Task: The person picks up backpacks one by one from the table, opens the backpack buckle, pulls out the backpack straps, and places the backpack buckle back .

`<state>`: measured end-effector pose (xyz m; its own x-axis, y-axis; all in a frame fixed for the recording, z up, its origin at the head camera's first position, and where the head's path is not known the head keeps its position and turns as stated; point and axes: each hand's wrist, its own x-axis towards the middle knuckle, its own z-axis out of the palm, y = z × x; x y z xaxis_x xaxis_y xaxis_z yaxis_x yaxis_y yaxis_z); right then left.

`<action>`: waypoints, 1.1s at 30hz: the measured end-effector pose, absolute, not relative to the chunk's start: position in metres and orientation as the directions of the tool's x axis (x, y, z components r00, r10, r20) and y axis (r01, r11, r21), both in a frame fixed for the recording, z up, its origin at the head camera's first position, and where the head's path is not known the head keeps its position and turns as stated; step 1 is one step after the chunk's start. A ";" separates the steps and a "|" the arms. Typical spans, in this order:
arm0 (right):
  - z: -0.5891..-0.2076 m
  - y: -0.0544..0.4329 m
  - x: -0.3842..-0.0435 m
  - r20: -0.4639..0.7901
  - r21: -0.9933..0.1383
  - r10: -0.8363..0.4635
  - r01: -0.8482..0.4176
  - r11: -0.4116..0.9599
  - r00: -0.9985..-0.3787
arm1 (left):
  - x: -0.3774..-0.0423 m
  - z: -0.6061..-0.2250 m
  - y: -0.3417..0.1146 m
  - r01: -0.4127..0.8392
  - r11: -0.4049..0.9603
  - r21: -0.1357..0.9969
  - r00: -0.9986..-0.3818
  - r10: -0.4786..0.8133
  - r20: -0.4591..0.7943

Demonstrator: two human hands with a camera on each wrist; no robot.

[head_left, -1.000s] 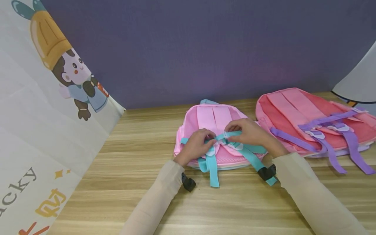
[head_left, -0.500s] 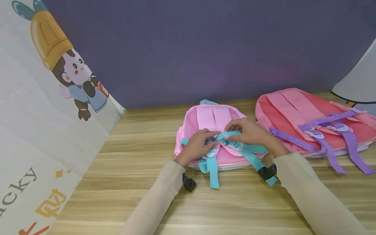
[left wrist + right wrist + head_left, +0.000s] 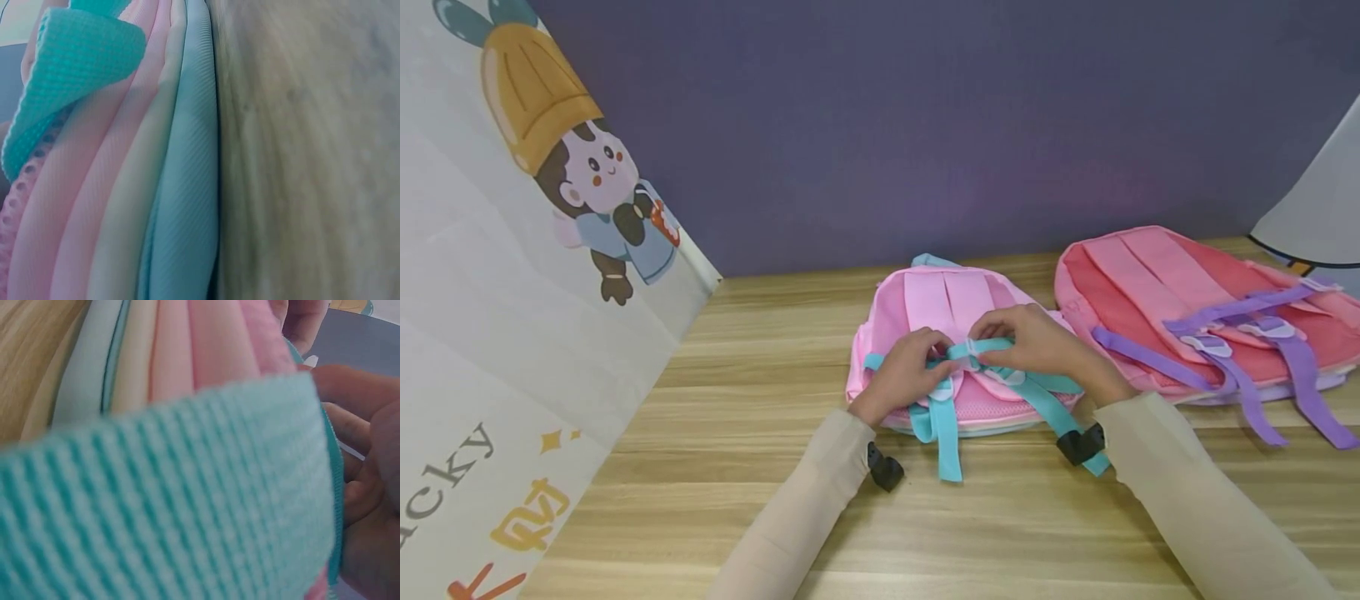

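Observation:
A small pink backpack (image 3: 925,304) lies on the table with its shoulder straps facing up. My left hand (image 3: 904,375) pinches the teal chest strap (image 3: 995,345) near the middle of the bag. From the other side, my right hand (image 3: 1030,340) holds that strap between thumb and fingers, beside a small whitish buckle (image 3: 972,348). Fingertips hide part of the buckle, so whether its halves are joined is unclear. Teal webbing (image 3: 187,487) fills much of the right wrist view, with right-hand fingers behind it. A webbing fold (image 3: 87,56) and the bag's pastel side show in the left wrist view.
A larger coral-pink backpack (image 3: 1150,292) with purple straps (image 3: 1311,383) lies close by on the right. Loose teal strap ends (image 3: 949,446) hang onto the wooden table (image 3: 737,400). A dark purple panel (image 3: 880,133) stands behind, and a printed white sheet (image 3: 467,333) borders the left.
The left index finger, stretched toward the buckle half a second ago, has drawn back. My right hand and the buckle have shifted slightly left. The backpacks stay in place.

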<state>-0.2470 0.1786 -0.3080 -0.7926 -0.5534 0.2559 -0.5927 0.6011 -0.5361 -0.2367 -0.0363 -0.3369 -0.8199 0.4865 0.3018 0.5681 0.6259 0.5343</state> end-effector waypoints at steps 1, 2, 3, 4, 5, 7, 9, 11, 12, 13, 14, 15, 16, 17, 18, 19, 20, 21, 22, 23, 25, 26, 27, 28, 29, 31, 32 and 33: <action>-0.308 0.179 -0.247 0.253 -0.533 -0.553 -0.592 0.605 -0.794 | -0.237 -0.337 -0.036 0.568 0.627 0.533 -0.820 0.486 0.301; -0.308 0.179 -0.247 0.250 -0.529 -0.552 -0.590 0.610 -0.796 | -0.236 -0.336 -0.036 0.567 0.629 0.532 -0.821 0.486 0.301; -0.307 0.179 -0.247 0.248 -0.525 -0.551 -0.589 0.614 -0.796 | -0.236 -0.336 -0.036 0.565 0.631 0.531 -0.822 0.484 0.299; -0.307 0.180 -0.247 0.245 -0.520 -0.551 -0.588 0.620 -0.798 | -0.236 -0.336 -0.036 0.564 0.633 0.530 -0.823 0.483 0.298; -0.307 0.180 -0.247 0.243 -0.516 -0.551 -0.587 0.623 -0.798 | -0.236 -0.336 -0.036 0.562 0.634 0.531 -0.824 0.482 0.296; -0.306 0.181 -0.247 0.238 -0.511 -0.552 -0.587 0.629 -0.799 | -0.236 -0.336 -0.037 0.562 0.635 0.530 -0.824 0.482 0.296; -0.306 0.181 -0.248 0.236 -0.508 -0.555 -0.588 0.629 -0.797 | -0.236 -0.336 -0.037 0.562 0.635 0.529 -0.824 0.483 0.297; -0.307 0.181 -0.249 0.232 -0.515 -0.558 -0.587 0.625 -0.797 | -0.236 -0.336 -0.037 0.563 0.636 0.527 -0.824 0.483 0.297; -0.308 0.181 -0.249 0.229 -0.516 -0.561 -0.588 0.623 -0.796 | -0.236 -0.336 -0.037 0.563 0.637 0.527 -0.824 0.484 0.296; -0.308 0.181 -0.249 0.226 -0.519 -0.565 -0.589 0.620 -0.794 | -0.236 -0.336 -0.037 0.563 0.637 0.526 -0.824 0.484 0.296; -0.309 0.181 -0.250 0.223 -0.520 -0.568 -0.590 0.618 -0.792 | -0.236 -0.336 -0.037 0.563 0.638 0.525 -0.824 0.484 0.296; -0.310 0.181 -0.250 0.221 -0.523 -0.573 -0.591 0.614 -0.790 | -0.236 -0.336 -0.037 0.563 0.638 0.525 -0.824 0.484 0.296; -0.311 0.181 -0.250 0.218 -0.526 -0.578 -0.593 0.609 -0.786 | -0.236 -0.336 -0.037 0.564 0.638 0.524 -0.823 0.484 0.296; -0.311 0.181 -0.250 0.216 -0.530 -0.583 -0.596 0.604 -0.783 | -0.236 -0.336 -0.037 0.565 0.638 0.524 -0.823 0.485 0.297; -0.312 0.181 -0.250 0.215 -0.532 -0.588 -0.599 0.599 -0.780 | -0.236 -0.336 -0.037 0.565 0.636 0.525 -0.822 0.485 0.298; -0.312 0.181 -0.250 0.217 -0.535 -0.593 -0.602 0.592 -0.775 | -0.236 -0.336 -0.037 0.567 0.634 0.526 -0.821 0.486 0.300; -0.313 0.181 -0.250 0.216 -0.539 -0.595 -0.602 0.589 -0.774 | -0.236 -0.336 -0.037 0.567 0.633 0.527 -0.821 0.486 0.300; -0.313 0.181 -0.250 0.217 -0.543 -0.596 -0.603 0.584 -0.773 | -0.236 -0.336 -0.037 0.567 0.632 0.529 -0.821 0.486 0.300; -0.313 0.181 -0.250 0.219 -0.546 -0.597 -0.604 0.581 -0.772 | -0.236 -0.336 -0.036 0.568 0.631 0.529 -0.820 0.486 0.301; -0.313 0.181 -0.250 0.219 -0.546 -0.595 -0.603 0.582 -0.773 | -0.236 -0.337 -0.036 0.568 0.629 0.531 -0.820 0.487 0.300; -0.312 0.181 -0.250 0.226 -0.541 -0.591 -0.604 0.585 -0.774 | -0.236 -0.337 -0.036 0.568 0.628 0.532 -0.820 0.488 0.300; -0.312 0.181 -0.249 0.229 -0.537 -0.587 -0.604 0.589 -0.776 | -0.236 -0.337 -0.036 0.568 0.629 0.531 -0.820 0.489 0.299; -0.311 0.181 -0.249 0.234 -0.534 -0.585 -0.606 0.590 -0.776 | -0.236 -0.336 -0.036 0.569 0.629 0.531 -0.819 0.489 0.298; -0.311 0.181 -0.249 0.239 -0.529 -0.584 -0.608 0.592 -0.776 | -0.236 -0.336 -0.036 0.569 0.629 0.530 -0.819 0.490 0.298; -0.310 0.181 -0.249 0.241 -0.524 -0.581 -0.608 0.596 -0.777 | -0.236 -0.336 -0.036 0.569 0.630 0.529 -0.819 0.490 0.297; -0.309 0.181 -0.249 0.246 -0.522 -0.575 -0.606 0.600 -0.781 | -0.236 -0.336 -0.036 0.567 0.633 0.528 -0.821 0.490 0.293; -0.309 0.181 -0.248 0.246 -0.522 -0.571 -0.603 0.603 -0.783 | -0.236 -0.336 -0.036 0.564 0.634 0.529 -0.822 0.490 0.290; -0.309 0.181 -0.248 0.245 -0.523 -0.568 -0.601 0.604 -0.785 | -0.236 -0.336 -0.036 0.562 0.635 0.530 -0.824 0.489 0.288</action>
<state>-0.2482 0.1814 -0.3085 -0.7853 -0.5684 0.2453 -0.6009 0.6043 -0.5232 -0.2362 -0.0360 -0.3358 -0.8236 0.4887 0.2878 0.5620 0.6349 0.5302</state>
